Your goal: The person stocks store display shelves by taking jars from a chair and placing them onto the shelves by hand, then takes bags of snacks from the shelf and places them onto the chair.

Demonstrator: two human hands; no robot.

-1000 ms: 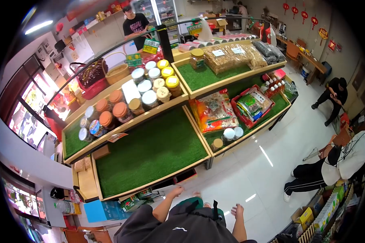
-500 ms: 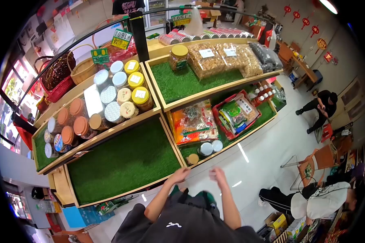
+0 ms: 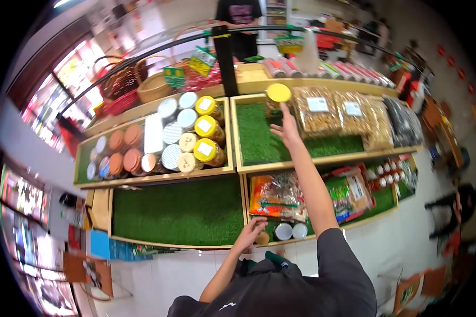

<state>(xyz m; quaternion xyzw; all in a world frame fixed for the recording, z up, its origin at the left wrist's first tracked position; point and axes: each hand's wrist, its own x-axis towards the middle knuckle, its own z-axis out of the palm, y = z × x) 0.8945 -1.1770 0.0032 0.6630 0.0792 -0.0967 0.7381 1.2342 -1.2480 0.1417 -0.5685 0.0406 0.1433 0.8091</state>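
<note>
My right hand [image 3: 286,128] reaches over the upper right tray [image 3: 248,138], fingers apart, right by the yellow-lidded jar [image 3: 278,94]. A fingertip overlaps the jar's lower edge; whether it touches I cannot tell. To the right of that hand lie clear bags of brown dried food [image 3: 317,119]. My left hand [image 3: 254,228] is lower, at the front edge of the lower trays, beside a small brown-lidded jar [image 3: 262,238]. Its fingers are spread and hold nothing. Left of centre, yellow-lidded jars [image 3: 205,127] stand with white-lidded and orange-lidded ones.
A black post [image 3: 225,61] and rail rise behind the trays. Baskets [image 3: 152,88] stand at the back left. A person [image 3: 239,21] stands behind the display, another person [image 3: 455,208] is at the right. Chairs [image 3: 92,268] are on the floor at both sides.
My right hand has moved up and forward to the yellow-lidded jar. My left hand has come to the lower tray's front edge. The view has turned and shifted closer.
</note>
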